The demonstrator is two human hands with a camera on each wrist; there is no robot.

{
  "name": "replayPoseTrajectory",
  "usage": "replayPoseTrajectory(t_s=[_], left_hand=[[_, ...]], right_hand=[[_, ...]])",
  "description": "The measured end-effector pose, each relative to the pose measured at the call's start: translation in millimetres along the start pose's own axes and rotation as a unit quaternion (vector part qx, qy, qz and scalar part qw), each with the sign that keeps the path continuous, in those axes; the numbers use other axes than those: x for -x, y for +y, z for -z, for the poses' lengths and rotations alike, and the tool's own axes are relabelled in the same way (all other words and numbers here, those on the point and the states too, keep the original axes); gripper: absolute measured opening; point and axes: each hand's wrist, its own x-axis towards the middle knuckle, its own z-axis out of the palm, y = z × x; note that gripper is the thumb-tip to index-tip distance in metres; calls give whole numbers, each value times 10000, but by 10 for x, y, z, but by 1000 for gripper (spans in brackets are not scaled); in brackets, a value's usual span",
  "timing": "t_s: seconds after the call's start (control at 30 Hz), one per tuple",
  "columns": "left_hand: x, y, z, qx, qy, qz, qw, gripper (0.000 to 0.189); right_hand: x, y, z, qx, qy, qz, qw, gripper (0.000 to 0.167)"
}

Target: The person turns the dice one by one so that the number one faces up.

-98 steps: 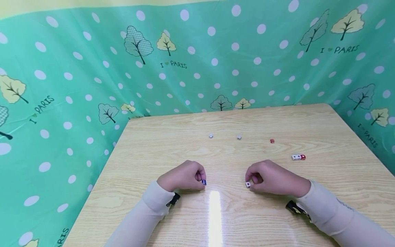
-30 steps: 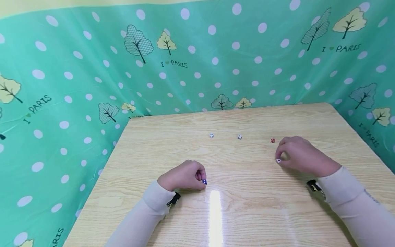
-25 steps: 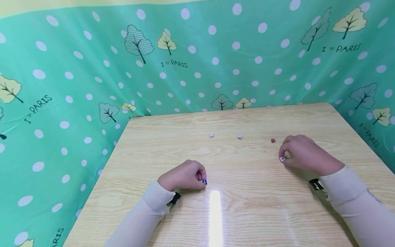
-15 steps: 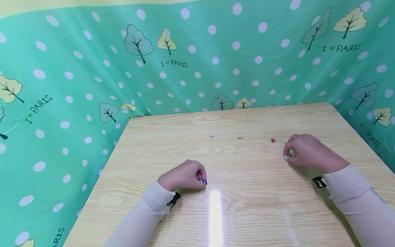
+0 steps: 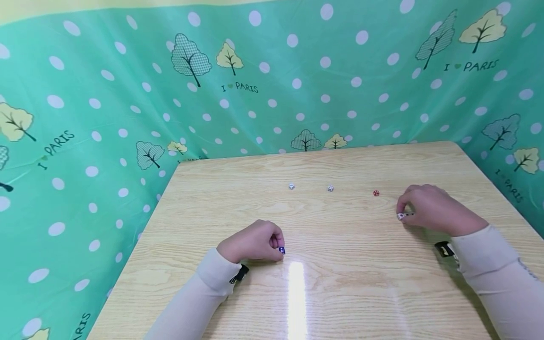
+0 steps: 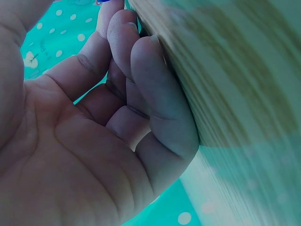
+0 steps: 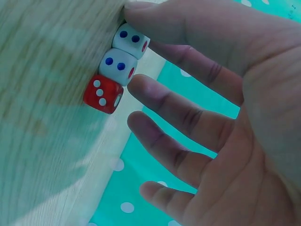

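In the head view my left hand (image 5: 255, 241) rests low over the table and pinches a blue die (image 5: 282, 250) between thumb and forefinger. Only a sliver of that blue die (image 6: 101, 1) shows at the top edge of the left wrist view. Farther right, my right hand (image 5: 437, 210) pinches a white die (image 5: 400, 216) at the left end of a row of dice. The right wrist view shows two white dice (image 7: 118, 67) and a red die (image 7: 103, 94) touching in line on the table. There the thumb hides the pinched die, while the other fingers spread loosely beside the row.
Toward the back of the wooden table (image 5: 212, 198) lie two single white dice, a left one (image 5: 291, 186) and a right one (image 5: 330, 188), plus a lone red die (image 5: 376, 193). A green dotted curtain (image 5: 255, 71) hangs along the back and sides.
The right hand has carried the white die from the table's front middle rightward and away, up to the row of dice. The left hand and its blue die have stayed in place.
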Motion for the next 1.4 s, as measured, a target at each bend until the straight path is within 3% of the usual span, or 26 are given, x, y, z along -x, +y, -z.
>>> replayPoseTrajectory(t_s=[1.13, 1.4], left_hand=[[0, -11, -8, -29, 3, 39, 10000, 15], [-6, -12, -3, 20, 28, 84, 10000, 14]], right_hand=[[-6, 48, -16, -323, -164, -63, 9993, 17], [-30, 3, 67, -521, -197, 48, 9984, 16]])
